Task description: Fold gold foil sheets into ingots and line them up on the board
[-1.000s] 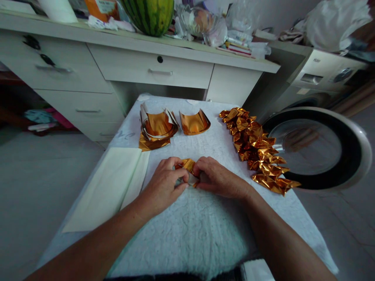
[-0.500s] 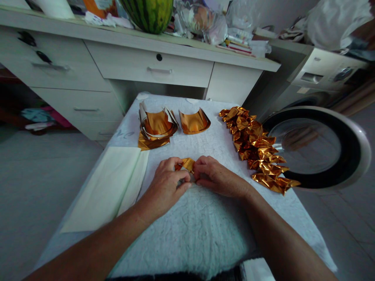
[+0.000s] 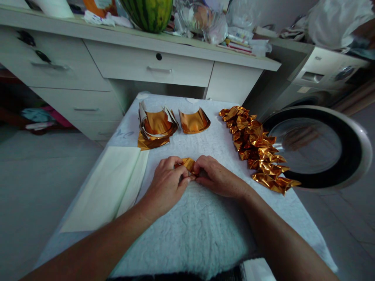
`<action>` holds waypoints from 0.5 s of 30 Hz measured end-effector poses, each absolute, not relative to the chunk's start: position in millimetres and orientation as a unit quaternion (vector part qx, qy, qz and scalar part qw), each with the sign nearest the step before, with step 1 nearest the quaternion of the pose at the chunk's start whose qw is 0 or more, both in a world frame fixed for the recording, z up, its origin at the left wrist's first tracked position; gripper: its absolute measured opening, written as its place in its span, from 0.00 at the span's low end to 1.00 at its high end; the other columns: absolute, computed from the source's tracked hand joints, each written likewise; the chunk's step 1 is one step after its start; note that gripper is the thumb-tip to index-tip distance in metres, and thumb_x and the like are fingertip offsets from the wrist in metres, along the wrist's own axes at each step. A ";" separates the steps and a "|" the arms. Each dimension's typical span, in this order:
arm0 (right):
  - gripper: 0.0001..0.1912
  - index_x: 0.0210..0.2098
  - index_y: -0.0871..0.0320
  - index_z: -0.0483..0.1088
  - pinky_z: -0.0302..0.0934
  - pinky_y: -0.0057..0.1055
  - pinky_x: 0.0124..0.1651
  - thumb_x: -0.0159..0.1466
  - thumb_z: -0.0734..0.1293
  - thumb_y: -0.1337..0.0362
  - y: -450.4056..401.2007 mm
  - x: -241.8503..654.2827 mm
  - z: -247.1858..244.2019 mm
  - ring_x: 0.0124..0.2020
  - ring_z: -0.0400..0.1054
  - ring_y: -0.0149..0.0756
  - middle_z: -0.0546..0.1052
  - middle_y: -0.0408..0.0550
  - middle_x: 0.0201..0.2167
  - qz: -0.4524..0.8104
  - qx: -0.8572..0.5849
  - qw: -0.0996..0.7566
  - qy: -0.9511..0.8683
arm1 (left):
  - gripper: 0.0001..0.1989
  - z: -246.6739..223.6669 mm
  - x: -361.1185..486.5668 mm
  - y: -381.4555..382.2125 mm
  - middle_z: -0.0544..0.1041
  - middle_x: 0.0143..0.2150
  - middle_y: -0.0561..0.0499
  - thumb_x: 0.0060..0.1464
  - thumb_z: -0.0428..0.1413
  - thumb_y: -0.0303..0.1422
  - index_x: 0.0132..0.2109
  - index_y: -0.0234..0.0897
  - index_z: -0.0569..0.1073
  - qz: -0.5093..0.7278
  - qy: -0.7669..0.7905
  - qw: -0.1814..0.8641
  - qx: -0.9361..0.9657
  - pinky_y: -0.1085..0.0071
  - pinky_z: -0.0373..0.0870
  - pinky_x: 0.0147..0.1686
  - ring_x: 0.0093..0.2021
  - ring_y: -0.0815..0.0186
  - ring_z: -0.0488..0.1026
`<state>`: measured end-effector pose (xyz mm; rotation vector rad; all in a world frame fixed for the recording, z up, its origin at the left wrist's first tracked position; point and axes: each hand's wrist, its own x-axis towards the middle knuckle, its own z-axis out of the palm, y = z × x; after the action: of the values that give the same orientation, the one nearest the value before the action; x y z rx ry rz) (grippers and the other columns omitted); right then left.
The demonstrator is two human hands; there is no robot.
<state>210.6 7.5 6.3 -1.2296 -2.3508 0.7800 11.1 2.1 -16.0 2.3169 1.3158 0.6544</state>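
Note:
Between my two hands is a small piece of gold foil paper [image 3: 188, 164], partly covered by the fingers. My left hand [image 3: 168, 181] pinches its left side, thumb against fingertips. On the other side, my right hand [image 3: 218, 177] grips its right edge with bent fingers. Beyond them lie a stack of curled gold foil sheets [image 3: 158, 123] with pale backs and a smaller curled stack [image 3: 195, 121]. To the right runs a row of folded gold foil pieces [image 3: 258, 146], crumpled and pointed at their ends. Pale paper sheets [image 3: 102, 187] lie left of my left hand.
A cloth-covered table [image 3: 216, 234] is under my hands. Behind it stands a white counter with drawers [image 3: 149, 66], with a watermelon [image 3: 149, 13], a glass bowl [image 3: 196, 19] and bags on top. A washing machine's open round door [image 3: 354, 148] borders the table's right side.
The foil paper's near edge has been folded in, so less of its pale back shows between my fingers. Both hands have stayed in nearly the same place.

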 end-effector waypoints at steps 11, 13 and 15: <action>0.01 0.36 0.58 0.70 0.56 0.33 0.45 0.65 0.66 0.67 7.5 207.3 5.1 0.38 0.65 0.34 0.73 0.45 0.34 0.273 -0.442 0.191 -0.833 | 0.04 -14.1 13.1 2.6 0.70 0.46 0.47 0.54 0.58 0.27 0.31 0.38 0.74 0.240 0.476 0.200 0.822 0.53 0.67 0.51 0.49 0.55 0.66; 0.01 0.37 0.58 0.71 0.56 0.33 0.44 0.65 0.67 0.68 7.6 206.5 5.1 0.38 0.65 0.34 0.73 0.46 0.35 0.271 -0.446 0.186 -0.833 | 0.04 -13.9 13.3 2.5 0.70 0.47 0.46 0.54 0.57 0.27 0.30 0.38 0.74 0.237 0.477 0.199 0.823 0.52 0.67 0.51 0.49 0.55 0.66; 0.01 0.37 0.58 0.71 0.56 0.33 0.44 0.64 0.67 0.68 7.4 205.8 5.6 0.38 0.65 0.34 0.73 0.46 0.35 0.269 -0.449 0.180 -0.833 | 0.04 -14.3 13.3 2.5 0.69 0.47 0.46 0.54 0.57 0.27 0.31 0.38 0.74 0.233 0.476 0.197 0.825 0.52 0.67 0.51 0.49 0.54 0.66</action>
<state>205.8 7.4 5.6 -1.2686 -2.3525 0.7603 13.3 2.5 -14.3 2.3093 1.3342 0.6525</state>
